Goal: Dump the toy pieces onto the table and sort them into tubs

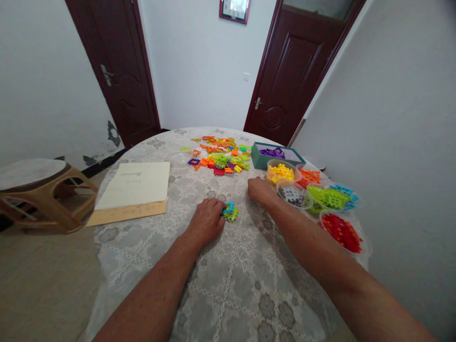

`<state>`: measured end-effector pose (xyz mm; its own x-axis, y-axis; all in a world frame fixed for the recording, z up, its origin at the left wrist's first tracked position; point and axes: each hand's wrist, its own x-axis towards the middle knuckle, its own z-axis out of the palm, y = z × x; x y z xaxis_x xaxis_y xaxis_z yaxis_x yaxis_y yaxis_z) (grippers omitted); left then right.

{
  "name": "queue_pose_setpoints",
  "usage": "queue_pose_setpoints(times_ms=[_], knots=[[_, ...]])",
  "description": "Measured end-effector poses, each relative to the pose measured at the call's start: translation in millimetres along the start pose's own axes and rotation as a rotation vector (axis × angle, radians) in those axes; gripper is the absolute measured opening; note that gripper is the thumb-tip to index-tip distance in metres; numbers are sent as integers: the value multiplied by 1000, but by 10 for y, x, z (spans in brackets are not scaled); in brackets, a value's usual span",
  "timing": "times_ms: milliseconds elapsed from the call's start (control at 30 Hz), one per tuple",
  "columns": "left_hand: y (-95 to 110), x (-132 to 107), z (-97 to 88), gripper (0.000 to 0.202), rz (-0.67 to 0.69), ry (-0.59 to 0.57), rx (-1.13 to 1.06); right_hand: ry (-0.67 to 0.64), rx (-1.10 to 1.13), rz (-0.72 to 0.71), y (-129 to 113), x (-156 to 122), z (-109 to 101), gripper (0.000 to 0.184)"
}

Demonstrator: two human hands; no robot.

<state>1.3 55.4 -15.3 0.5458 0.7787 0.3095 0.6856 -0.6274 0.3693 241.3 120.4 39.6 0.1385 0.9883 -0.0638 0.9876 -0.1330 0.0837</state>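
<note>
The left hand (208, 219) lies curled, fingertips closed on a blue-and-green brick cluster (230, 212), in front of the teal box (257, 160) of purple pieces (272, 152). The right hand (260, 189), its grasp hidden, rests before that box beside the yellow-brick tub (281, 172), grey-brick tub (293, 194) and green-brick tub (327, 198).

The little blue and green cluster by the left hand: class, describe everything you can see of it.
The cluster is a small clump of interlocking toy pieces, light blue on top and yellow-green below, seemingly glossy plastic with toothed edges. It lies on the lace-patterned tablecloth, apart from the big mixed pile farther back. The left hand touches its left side with curled fingers; whether it grips it cannot be told. The number of pieces is unclear.
</note>
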Motion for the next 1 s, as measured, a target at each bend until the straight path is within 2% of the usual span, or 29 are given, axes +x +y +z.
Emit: queue_pose_setpoints(times_ms=[100,233,333,400,467,533,567,633,700,733,833,900,1000], knots=[[-6,5,0,28,5,-5,10,81,-39,-11,145,-61,-223,35],[-9,14,-2,24,6,-20,30,184,-86,66,503,21,-527,36],[-10,17,-1,20,4,-29,61,241,-110,150,755,107,-635,35],[-12,19,4,18,-9,-33,73,309,-104,171,827,112,-632,37],[-16,24,12,18,-18,-36,74,399,-61,124,785,49,-563,39],[-20,29,23,17,-23,-35,78,442,43,-7,628,-91,-417,39],[-22,30,29,16,-24,-33,83,421,114,-101,516,-187,-316,38],[-29,32,41,16,-23,-27,90,298,267,-307,258,-414,-71,38],[-37,30,50,15,-20,-21,93,172,377,-479,6,-648,189,47],[-42,29,53,14,-22,-18,92,168,402,-528,-98,-750,305,51],[-50,29,49,13,-32,-3,83,255,450,-548,-285,-945,542,44],[-47,32,37,14,-40,7,73,303,479,-549,-311,-980,604,38],[-35,40,16,16,-52,11,67,332,515,-593,-279,-951,625,40]])
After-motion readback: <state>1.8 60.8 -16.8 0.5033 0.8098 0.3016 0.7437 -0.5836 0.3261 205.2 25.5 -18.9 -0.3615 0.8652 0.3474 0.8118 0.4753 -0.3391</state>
